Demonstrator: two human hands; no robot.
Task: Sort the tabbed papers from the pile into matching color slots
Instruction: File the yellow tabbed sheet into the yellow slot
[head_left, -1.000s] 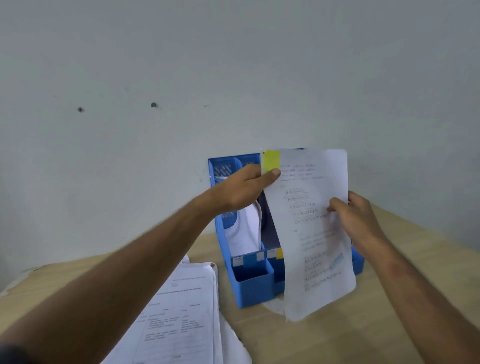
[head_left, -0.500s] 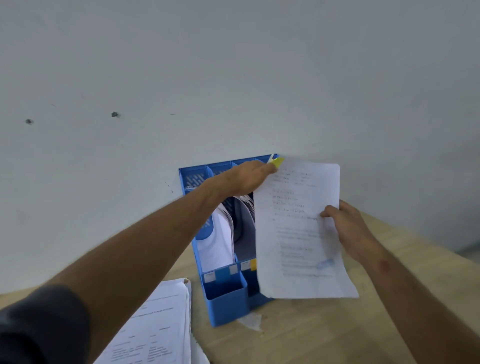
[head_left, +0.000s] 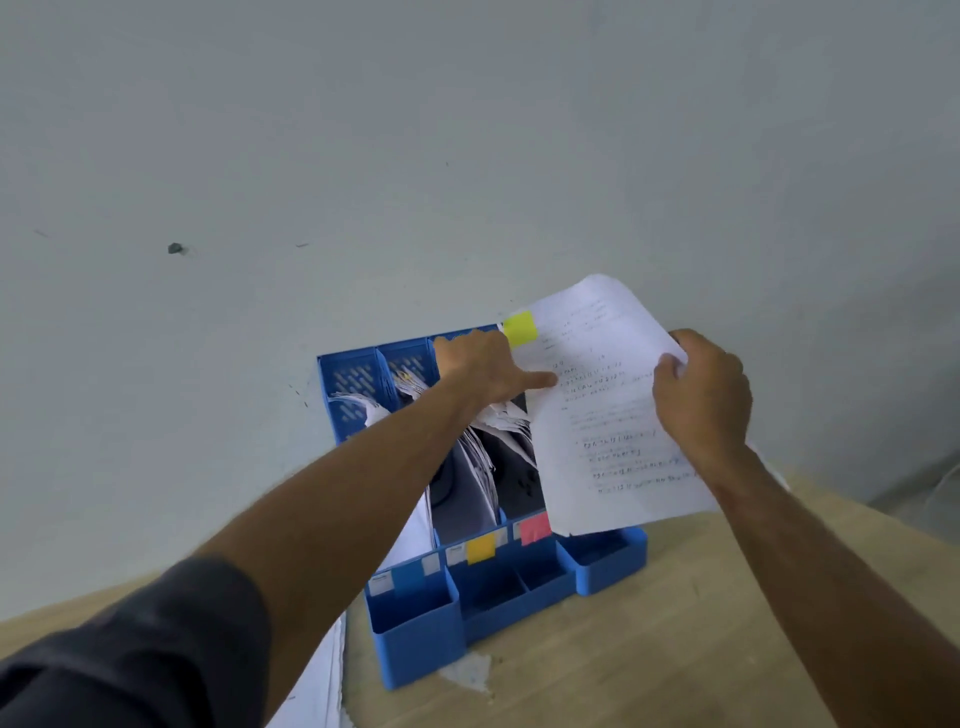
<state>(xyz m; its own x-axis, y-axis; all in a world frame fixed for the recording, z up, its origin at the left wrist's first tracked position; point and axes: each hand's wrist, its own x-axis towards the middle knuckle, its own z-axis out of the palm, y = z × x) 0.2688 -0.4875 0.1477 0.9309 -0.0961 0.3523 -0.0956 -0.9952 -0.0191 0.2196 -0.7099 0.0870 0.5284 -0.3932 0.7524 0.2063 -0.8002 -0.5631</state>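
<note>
Sheet (head_left: 618, 415): single printed page, held in the air right of centre, above and in front of the right end of the organizer (head_left: 415, 623); lower edge overlapping the slots there.
Tab (head_left: 519, 329): yellow, stuck at the page's upper left corner, just above the left hand.
Handling: light, thin, limp; likely to buckle or crease if pushed from one end; best pinched at opposite edges and fed in edge first.
Axis: long side running from upper left to lower right of the frame, tabbed end up and toward the wall (head_left: 467, 156), printed face to the camera, page bowed slightly.
Left hand (head_left: 483, 371): at the page's left edge near the tab, thumb laid across the print; fingers hidden behind the paper, so grip not certain, seemingly a pinch.
Right hand (head_left: 701, 395): fingers curled round the page's right edge, a firm grip on the sheet.
Slots: upright blue dividers already holding white papers, centre of the frame; yellow label (head_left: 480, 548) and pink label (head_left: 535, 527) on the front, side by side.
Pile (head_left: 317, 691): white papers at the lower left, mostly hidden by the left arm.
Tabletop (head_left: 675, 649): pale wood, carrying organizer and pile.
Judgement: page not yet in any slot; yellow-labelled slot lying left of the page's lower edge.
</note>
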